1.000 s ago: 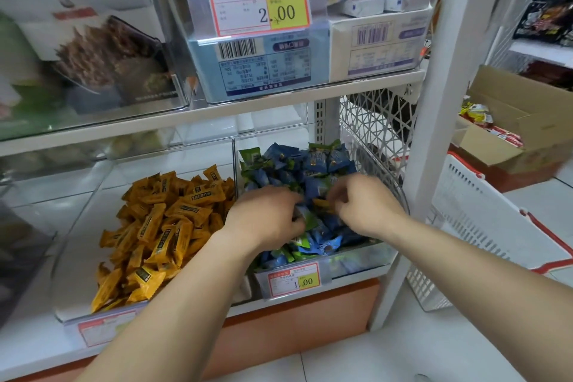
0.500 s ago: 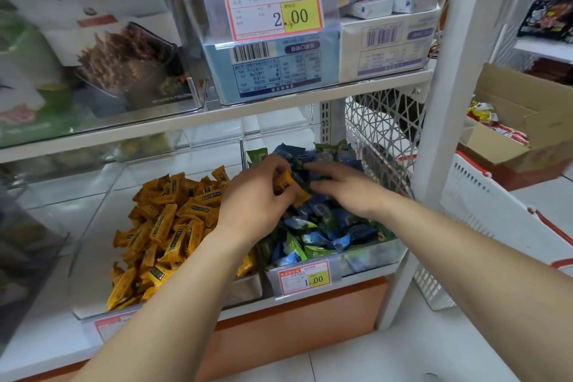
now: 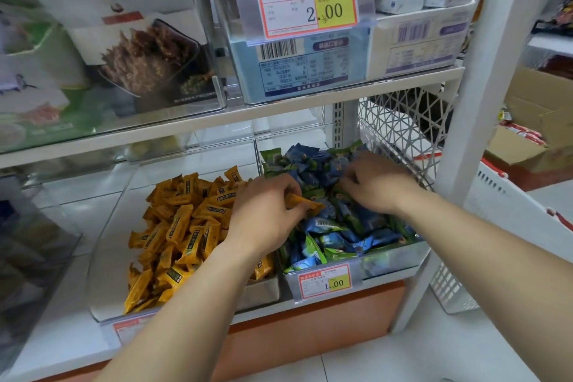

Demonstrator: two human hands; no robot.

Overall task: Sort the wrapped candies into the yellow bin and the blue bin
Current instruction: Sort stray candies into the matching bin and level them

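Up out of the blue heap where it was digging a second ago, my left hand (image 3: 263,220) is now pinching one yellow candy (image 3: 305,204) between thumb and fingertips, holding it over the left side of the blue bin (image 3: 393,260), just above the blue and green candies (image 3: 325,232) lying in it. My right hand (image 3: 376,187) is reaching toward the back of the blue bin, fingers curling down among the wrappers; whether it is gripping one I cannot tell. Just left of the blue bin, the yellow bin (image 3: 104,270) is holding the pile of yellow candies (image 3: 186,226), and my left forearm is crossing its right front corner. On the blue bin's front wall a small price tag (image 3: 325,281) is showing 1.00. One shelf above the blue bin a larger price tag (image 3: 307,3) is showing 2.00. Right of the blue bin a white post (image 3: 465,133) is standing, with a white basket (image 3: 511,204) and a cardboard box (image 3: 542,121) beyond it
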